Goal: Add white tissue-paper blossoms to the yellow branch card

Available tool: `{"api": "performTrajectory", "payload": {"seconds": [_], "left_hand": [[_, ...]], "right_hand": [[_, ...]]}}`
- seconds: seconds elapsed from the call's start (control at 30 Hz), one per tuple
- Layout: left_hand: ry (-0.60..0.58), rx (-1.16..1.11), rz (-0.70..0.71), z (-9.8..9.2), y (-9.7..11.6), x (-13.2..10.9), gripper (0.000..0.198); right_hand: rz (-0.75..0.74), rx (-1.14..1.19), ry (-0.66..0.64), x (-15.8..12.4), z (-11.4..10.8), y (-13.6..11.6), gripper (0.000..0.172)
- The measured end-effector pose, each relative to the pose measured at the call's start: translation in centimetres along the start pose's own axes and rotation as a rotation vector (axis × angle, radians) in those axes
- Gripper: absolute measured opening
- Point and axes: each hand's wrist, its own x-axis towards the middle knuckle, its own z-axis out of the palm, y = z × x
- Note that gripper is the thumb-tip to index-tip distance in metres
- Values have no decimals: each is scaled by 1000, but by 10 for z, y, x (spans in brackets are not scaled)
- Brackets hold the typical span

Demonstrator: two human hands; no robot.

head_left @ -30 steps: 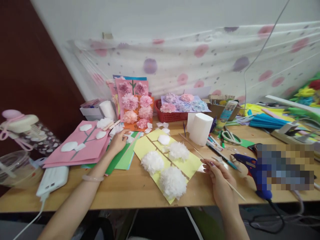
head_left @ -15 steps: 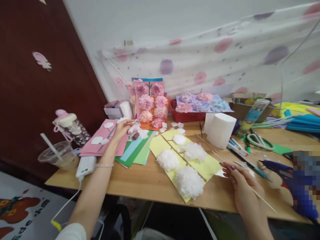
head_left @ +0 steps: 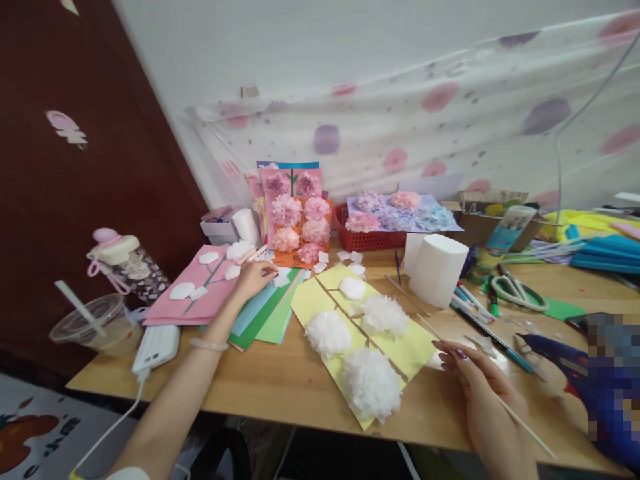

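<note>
My right hand (head_left: 483,390) is closed around a thin pale stick (head_left: 525,427) at the right, beside the yellow sheet. My left hand (head_left: 255,277) reaches to the pile of small white paper pieces behind the coloured sheets; its fingers are bent together, and what they hold is too small to make out. On the yellow sheet (head_left: 417,343) lie three fluffy white paper flowers (head_left: 373,383), brown lines and a flat white piece (head_left: 353,288). Left of my hand, pink sheets (head_left: 165,303) carry white pieces and a dark stem.
A white paper roll (head_left: 440,270) stands behind the yellow sheet. Pens, scissors (head_left: 517,290) and a blue glue gun (head_left: 555,353) lie to the right. A red basket (head_left: 370,240) is at the back. A cup (head_left: 100,327), bottle (head_left: 133,267) and white power bank (head_left: 156,347) sit left.
My left hand has shifted among the white pieces, its fingers now lower and more curled. My right hand still holds the stick. The view has moved slightly.
</note>
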Motion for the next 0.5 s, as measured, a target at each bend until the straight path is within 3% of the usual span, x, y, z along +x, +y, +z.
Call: {"api": "performTrajectory", "payload": {"seconds": [0.07,0.2,0.33,0.5], "left_hand": [[-21,75,35,7,6,2,12],[-67,181,63,11,13,2,34],[-140,227,94,14,14,-1,43],[-133,274,94,23,12,-8,51]], "right_hand": [[14,-23,2,-2,0,-4,36],[29,-72,3,-6,0,-10,39],[19,-62,3,-7,-1,-10,40],[6,-41,12,-8,-1,-10,38]]}}
